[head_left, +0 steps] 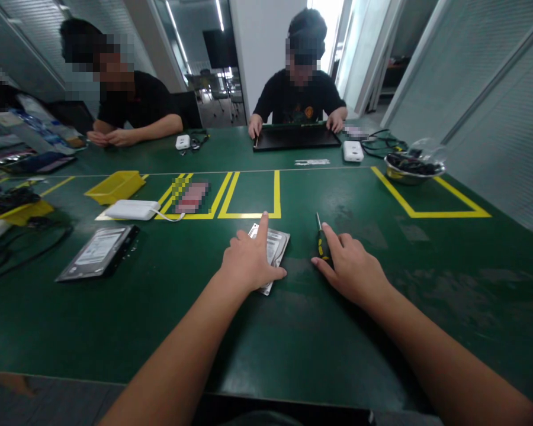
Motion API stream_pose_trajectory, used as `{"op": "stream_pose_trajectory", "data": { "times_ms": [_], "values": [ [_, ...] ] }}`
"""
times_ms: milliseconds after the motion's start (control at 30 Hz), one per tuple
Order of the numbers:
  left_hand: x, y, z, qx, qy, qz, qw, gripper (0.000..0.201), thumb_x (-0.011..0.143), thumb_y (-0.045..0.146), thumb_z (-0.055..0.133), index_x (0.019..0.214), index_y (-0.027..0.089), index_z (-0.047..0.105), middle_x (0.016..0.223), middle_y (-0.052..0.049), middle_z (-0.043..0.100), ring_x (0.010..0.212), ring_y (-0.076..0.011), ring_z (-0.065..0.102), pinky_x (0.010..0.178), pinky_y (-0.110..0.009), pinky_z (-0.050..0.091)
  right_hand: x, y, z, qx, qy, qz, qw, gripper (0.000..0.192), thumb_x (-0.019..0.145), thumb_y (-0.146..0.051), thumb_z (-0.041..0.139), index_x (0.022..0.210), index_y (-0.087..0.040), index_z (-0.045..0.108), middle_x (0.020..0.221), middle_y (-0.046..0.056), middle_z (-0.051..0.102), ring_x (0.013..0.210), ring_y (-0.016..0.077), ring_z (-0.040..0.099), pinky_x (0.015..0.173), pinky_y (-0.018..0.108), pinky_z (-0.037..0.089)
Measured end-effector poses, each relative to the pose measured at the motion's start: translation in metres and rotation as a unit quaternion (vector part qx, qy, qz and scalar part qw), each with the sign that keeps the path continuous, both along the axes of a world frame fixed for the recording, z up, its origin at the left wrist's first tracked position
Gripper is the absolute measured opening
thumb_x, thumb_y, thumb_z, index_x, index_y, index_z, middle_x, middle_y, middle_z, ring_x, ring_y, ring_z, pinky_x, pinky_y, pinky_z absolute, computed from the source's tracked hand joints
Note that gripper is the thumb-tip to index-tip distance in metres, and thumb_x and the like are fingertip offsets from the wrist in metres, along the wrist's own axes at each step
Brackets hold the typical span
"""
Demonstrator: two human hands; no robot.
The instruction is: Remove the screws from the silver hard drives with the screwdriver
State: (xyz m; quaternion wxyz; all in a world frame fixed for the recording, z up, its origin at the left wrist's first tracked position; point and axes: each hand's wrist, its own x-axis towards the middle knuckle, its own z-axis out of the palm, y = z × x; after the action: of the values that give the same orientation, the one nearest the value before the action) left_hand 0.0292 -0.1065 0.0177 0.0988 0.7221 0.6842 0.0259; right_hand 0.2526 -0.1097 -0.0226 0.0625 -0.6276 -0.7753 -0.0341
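Left hand [250, 260] flat on drive [273, 245], index out; right hand [350, 269] loosely spread beside screwdriver [321, 239], touch unclear. Green table [293, 331], yellow tape [253, 201], glass-walled office. Drive label unreadable, half covered.

Viewpoint: the scene was seen from head height at the near edge of a green table [293, 343].
Direction: the camera was aimed forward and downward, across the table towards two seated people on the far side.
Nearness: the left hand [249, 263] and right hand [353, 272] were caught close, in the lower middle.
Shared coverage: only one view was supplied.
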Motion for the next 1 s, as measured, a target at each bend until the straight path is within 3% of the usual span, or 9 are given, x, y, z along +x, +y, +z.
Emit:
{"op": "stream_pose_trajectory", "data": {
  "times_ms": [333,500,733,1000],
  "values": [
    [-0.01,0.001,-0.011,0.038,0.004,-0.001,0.999,0.122,0.054,0.058,0.075,0.155,0.019,0.018,0.115,-0.025,0.063,0.101,-0.0466,0.06,0.078,-0.055,0.049,0.001,0.0,0.004,-0.006,-0.008,-0.013,1.0,0.075,0.095,-0.059,0.038,0.156,-0.019,0.019,0.12,0.017,0.058,0.098,0.0306,0.06,0.07,0.039,0.049],
    [-0.03,-0.004,-0.004,0.031,0.034,-0.001,0.999,0.123,0.057,0.061,0.074,0.156,0.019,0.014,0.111,-0.022,0.066,0.097,-0.0412,0.063,0.079,-0.049,0.05,0.002,0.0,0.004,0.0,-0.015,-0.012,1.0,0.075,0.095,-0.059,0.038,0.155,-0.02,0.02,0.119,0.017,0.058,0.098,0.0313,0.06,0.067,0.039,0.05],
    [-0.083,-0.025,0.014,0.007,0.067,0.034,0.997,0.116,0.069,0.06,0.067,0.157,0.017,0.006,0.115,-0.023,0.065,0.098,-0.0416,0.065,0.079,-0.047,0.05,0.003,-0.001,0.004,-0.011,-0.021,-0.008,1.0,0.073,0.095,-0.06,0.036,0.155,-0.019,0.023,0.121,0.017,0.058,0.099,0.0319,0.06,0.069,0.04,0.051],
    [-0.162,-0.082,0.029,-0.046,0.06,0.124,0.989,0.104,0.079,0.061,0.059,0.155,0.018,0.002,0.121,-0.016,0.064,0.101,-0.0359,0.065,0.089,-0.043,0.048,0.002,-0.002,0.003,-0.008,-0.023,0.001,1.0,0.074,0.095,-0.06,0.037,0.154,-0.018,0.025,0.119,0.018,0.059,0.098,0.0319,0.059,0.07,0.041,0.051]
  ]
}}
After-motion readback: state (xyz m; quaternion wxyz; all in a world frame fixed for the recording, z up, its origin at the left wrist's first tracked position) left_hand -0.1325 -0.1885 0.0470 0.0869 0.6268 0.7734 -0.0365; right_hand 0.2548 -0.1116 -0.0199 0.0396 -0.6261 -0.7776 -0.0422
